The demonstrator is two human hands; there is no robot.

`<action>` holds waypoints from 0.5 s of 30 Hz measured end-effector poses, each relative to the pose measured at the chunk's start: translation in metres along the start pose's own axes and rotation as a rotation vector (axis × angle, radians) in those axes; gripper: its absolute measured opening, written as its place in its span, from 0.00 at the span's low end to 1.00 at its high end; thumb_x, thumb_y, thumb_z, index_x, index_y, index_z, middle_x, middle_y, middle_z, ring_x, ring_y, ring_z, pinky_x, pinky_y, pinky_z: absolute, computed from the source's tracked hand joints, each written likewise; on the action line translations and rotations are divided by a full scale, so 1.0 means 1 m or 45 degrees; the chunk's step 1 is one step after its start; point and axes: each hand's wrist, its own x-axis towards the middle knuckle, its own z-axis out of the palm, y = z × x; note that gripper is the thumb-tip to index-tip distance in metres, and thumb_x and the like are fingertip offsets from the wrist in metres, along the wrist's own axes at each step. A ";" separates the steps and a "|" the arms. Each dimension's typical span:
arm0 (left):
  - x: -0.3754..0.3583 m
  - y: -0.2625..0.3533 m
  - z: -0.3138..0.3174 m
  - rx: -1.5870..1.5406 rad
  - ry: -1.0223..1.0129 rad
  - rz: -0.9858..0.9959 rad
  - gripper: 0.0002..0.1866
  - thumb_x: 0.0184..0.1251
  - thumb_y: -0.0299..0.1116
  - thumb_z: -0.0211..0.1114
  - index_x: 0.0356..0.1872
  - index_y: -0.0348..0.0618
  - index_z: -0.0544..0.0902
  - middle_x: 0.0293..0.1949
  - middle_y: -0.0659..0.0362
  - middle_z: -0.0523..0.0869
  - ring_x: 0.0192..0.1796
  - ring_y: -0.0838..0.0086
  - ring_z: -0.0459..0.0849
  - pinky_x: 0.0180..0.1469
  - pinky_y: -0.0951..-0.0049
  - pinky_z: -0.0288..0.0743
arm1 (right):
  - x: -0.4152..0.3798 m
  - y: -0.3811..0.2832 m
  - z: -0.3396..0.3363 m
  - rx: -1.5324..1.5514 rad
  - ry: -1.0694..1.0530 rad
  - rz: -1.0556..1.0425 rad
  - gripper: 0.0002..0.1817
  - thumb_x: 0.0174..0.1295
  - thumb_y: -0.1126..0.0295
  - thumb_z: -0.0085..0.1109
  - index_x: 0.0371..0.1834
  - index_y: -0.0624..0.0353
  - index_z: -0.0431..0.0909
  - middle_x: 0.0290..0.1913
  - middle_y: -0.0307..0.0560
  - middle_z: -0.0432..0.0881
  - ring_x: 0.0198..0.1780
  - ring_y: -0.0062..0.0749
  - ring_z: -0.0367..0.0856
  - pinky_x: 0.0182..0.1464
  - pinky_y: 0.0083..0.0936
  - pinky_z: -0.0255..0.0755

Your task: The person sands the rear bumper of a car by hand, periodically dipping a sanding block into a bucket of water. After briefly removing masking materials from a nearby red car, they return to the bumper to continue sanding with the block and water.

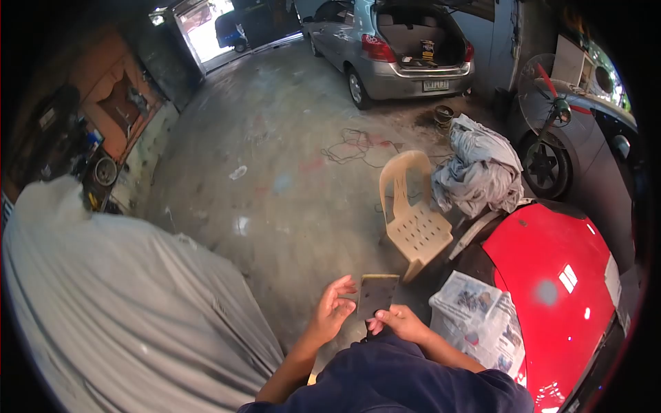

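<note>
A dark, flat rectangular pad (378,294) with a yellowish top edge is held upright in front of my body; its exact kind I cannot make out. My right hand (401,323) grips its lower end, the thumb across the near face. Just left of the pad, my left hand (334,308) is open with fingers apart and curved toward its side edge. To the right, sheets of newspaper (475,320) lie against a glossy red car panel (551,289).
A beige plastic chair (418,230) stands ahead, beside a bundle of grey cloth (478,165). A grey cover (138,296) drapes something large on the left. A cable (354,148) lies on the concrete floor (268,179). Farther back is a silver car (413,76), its hatch raised.
</note>
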 end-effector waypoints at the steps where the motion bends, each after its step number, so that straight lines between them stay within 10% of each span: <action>1: 0.030 -0.015 -0.015 0.066 -0.100 -0.057 0.31 0.79 0.40 0.67 0.74 0.37 0.69 0.66 0.52 0.78 0.64 0.69 0.79 0.63 0.66 0.77 | 0.032 -0.009 -0.018 0.041 0.009 -0.016 0.24 0.82 0.54 0.53 0.51 0.68 0.85 0.41 0.47 0.90 0.42 0.29 0.89 0.51 0.26 0.81; 8: 0.219 -0.052 -0.081 0.179 -0.444 -0.333 0.36 0.82 0.49 0.61 0.79 0.35 0.65 0.58 0.55 0.82 0.60 0.69 0.80 0.66 0.65 0.72 | 0.237 -0.141 -0.103 -0.047 -0.225 0.028 0.26 0.81 0.50 0.55 0.48 0.67 0.86 0.37 0.45 0.88 0.38 0.28 0.87 0.46 0.25 0.80; 15: 0.381 -0.082 -0.152 0.090 0.306 -0.340 0.32 0.89 0.54 0.40 0.71 0.34 0.76 0.59 0.51 0.87 0.58 0.68 0.87 0.59 0.66 0.81 | 0.428 -0.182 -0.156 -0.374 -0.426 0.114 0.23 0.78 0.50 0.57 0.49 0.63 0.86 0.39 0.50 0.89 0.41 0.34 0.89 0.48 0.32 0.81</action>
